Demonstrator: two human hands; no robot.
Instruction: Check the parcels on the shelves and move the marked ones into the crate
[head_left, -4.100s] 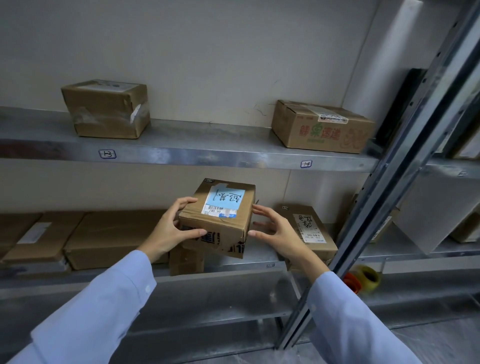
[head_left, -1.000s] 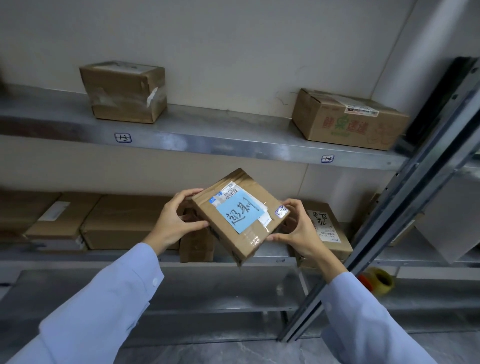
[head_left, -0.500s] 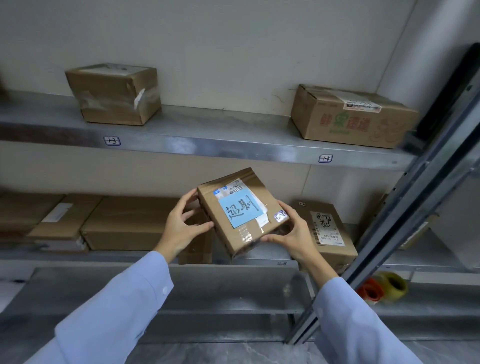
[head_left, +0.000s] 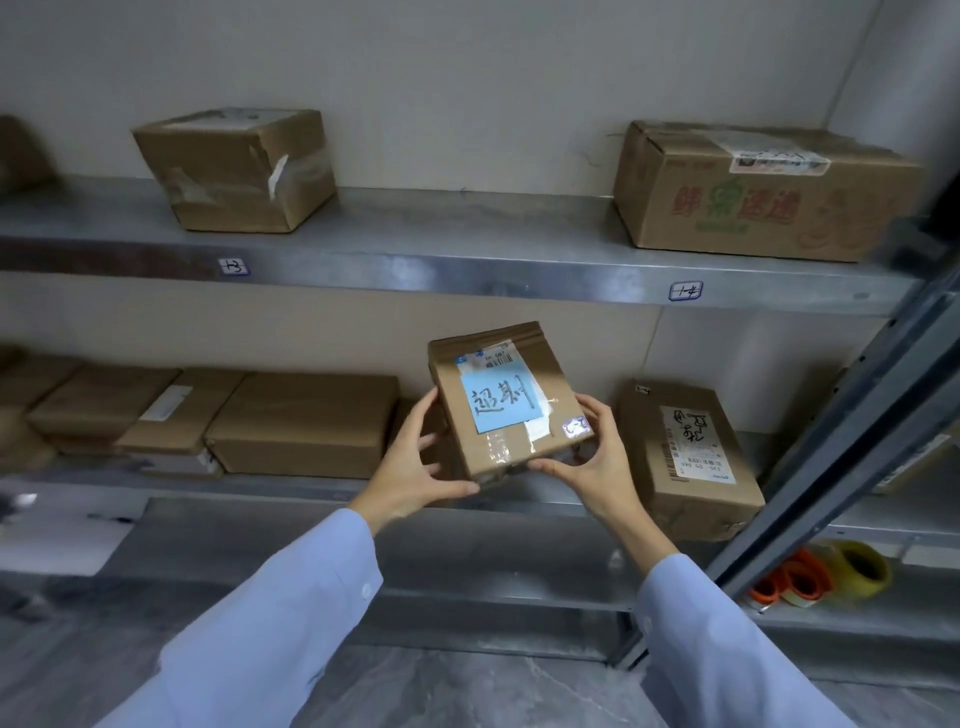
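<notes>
A metal shelving unit filled the view, its upper shelf (head_left: 467, 244) running across and a grey upright post (head_left: 857, 441) slanting down the right side. On the upper shelf a printed carton (head_left: 753, 208) sat at the right end and a taped brown box (head_left: 239, 171) sat well apart from it toward the left. On the lower shelf (head_left: 291, 486) a row of flat cardboard parcels (head_left: 306, 421) lay side by side at the left, and a labelled box (head_left: 685, 457) stood at the right, near the post.

Between these two groups, the marked parcel (head_left: 506, 405) was held in the air in front of the lower shelf, tilted with its top face toward the camera. The left hand (head_left: 415, 467) gripped its left side, thumb along the lower front edge and fingers (head_left: 428, 441) behind. The right hand (head_left: 597, 462) gripped the lower right corner, fingers curled round it. A blue note (head_left: 496, 402) with handwritten characters covered part of the parcel's shipping label.

Tape rolls (head_left: 826, 574), orange and yellow, lay on a lower ledge right of the post. Small handwritten tags (head_left: 232, 266) were stuck on the upper shelf's front edge.
</notes>
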